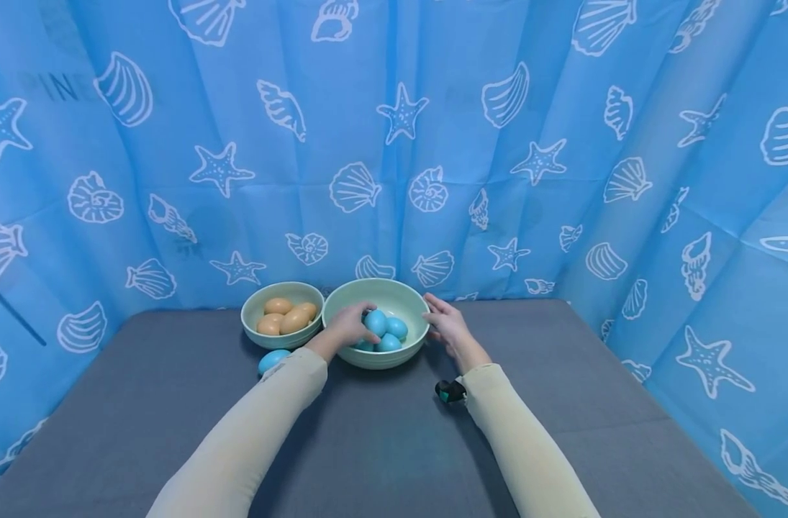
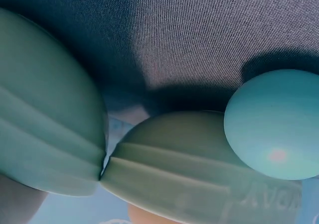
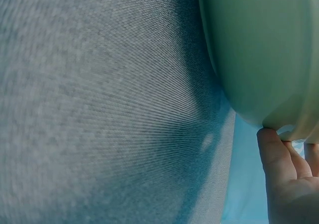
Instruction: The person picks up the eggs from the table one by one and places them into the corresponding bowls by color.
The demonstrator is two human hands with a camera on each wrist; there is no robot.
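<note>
A large pale green bowl (image 1: pixel 381 360) stands at the table's far side with several blue eggs (image 1: pixel 396 328) inside. My left hand (image 1: pixel 348 325) reaches over its left rim, thumb and fingers round a blue egg (image 1: pixel 376 322). Only a blurred bit of that hand (image 2: pixel 17 201) shows in the left wrist view. At the bowl's right side is my right hand (image 1: pixel 448 329); in the right wrist view its fairly straight fingertips (image 3: pixel 269 139) touch the bowl's outer wall (image 3: pixel 269 50).
Left of the large bowl, a smaller green bowl (image 1: pixel 290 342) holds several brown eggs (image 1: pixel 296 320). One blue egg (image 1: pixel 273 361) lies on the grey table (image 1: pixel 394 446) before it. A small black object (image 1: pixel 450 391) is by the right sleeve. A blue shell-patterned curtain (image 1: pixel 394 180) hangs behind.
</note>
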